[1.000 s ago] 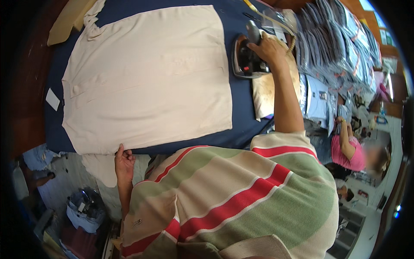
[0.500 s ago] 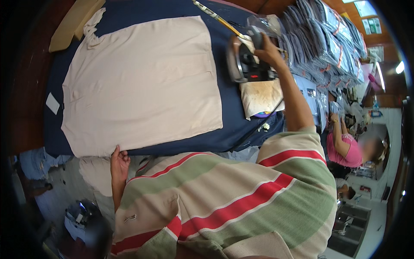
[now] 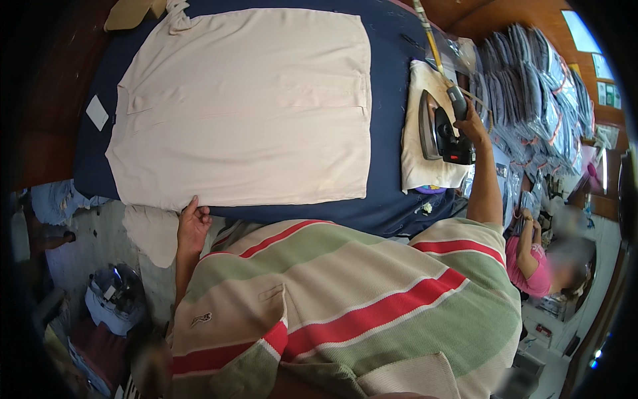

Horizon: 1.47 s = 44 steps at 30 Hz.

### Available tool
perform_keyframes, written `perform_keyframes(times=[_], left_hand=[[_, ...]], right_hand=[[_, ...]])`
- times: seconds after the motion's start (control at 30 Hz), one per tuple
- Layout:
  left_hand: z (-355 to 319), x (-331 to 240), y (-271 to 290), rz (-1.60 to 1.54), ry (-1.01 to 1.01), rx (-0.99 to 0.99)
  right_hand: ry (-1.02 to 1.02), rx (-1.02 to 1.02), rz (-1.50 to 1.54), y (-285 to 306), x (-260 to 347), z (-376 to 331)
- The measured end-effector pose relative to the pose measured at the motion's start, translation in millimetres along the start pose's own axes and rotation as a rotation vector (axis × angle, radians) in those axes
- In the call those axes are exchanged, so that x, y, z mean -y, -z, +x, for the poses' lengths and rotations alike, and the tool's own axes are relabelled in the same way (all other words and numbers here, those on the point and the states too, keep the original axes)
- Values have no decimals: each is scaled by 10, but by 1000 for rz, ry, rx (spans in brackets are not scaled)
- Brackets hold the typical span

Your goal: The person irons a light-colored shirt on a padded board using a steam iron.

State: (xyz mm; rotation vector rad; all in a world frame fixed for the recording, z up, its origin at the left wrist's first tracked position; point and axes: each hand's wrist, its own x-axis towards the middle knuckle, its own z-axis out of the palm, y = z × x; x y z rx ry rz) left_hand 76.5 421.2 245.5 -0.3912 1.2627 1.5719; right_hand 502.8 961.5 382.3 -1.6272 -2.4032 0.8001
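A beige shirt [image 3: 246, 106] lies flat on the dark blue ironing table [image 3: 389, 106]. My left hand [image 3: 191, 225] rests at the table's near edge, fingers touching the shirt's lower left sleeve, which hangs over the edge. My right hand [image 3: 473, 123] grips the handle of a dark clothes iron [image 3: 440, 130], tipped on its side on a folded cream cloth pad [image 3: 425, 169] at the table's right end. My striped shirt fills the lower part of the view.
Stacks of folded bagged garments [image 3: 538, 86] stand to the right of the table. A person in pink [image 3: 531, 259] sits at lower right. A small white card [image 3: 97, 112] lies near the shirt's collar. A bucket-like container [image 3: 113, 302] stands on the floor at lower left.
My right hand has shifted the iron over the cream pad, now tipped on its side. My left hand stays at the table's near edge by the sleeve.
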Motion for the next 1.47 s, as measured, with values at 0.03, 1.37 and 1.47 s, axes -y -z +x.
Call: perform_keyframes(times=[0.03, 1.37, 1.47], left_hand=[[-37, -9, -12, -6, -4, -11], [-443, -2272, -347, -363, -687, 212], [-520, -2658, -568, -371, -787, 348]], right_hand=[[-6, -131, -259, -97, 131, -19], [434, 18, 1195, -62, 3589, 762], [757, 37, 1138, 82, 3369, -470]])
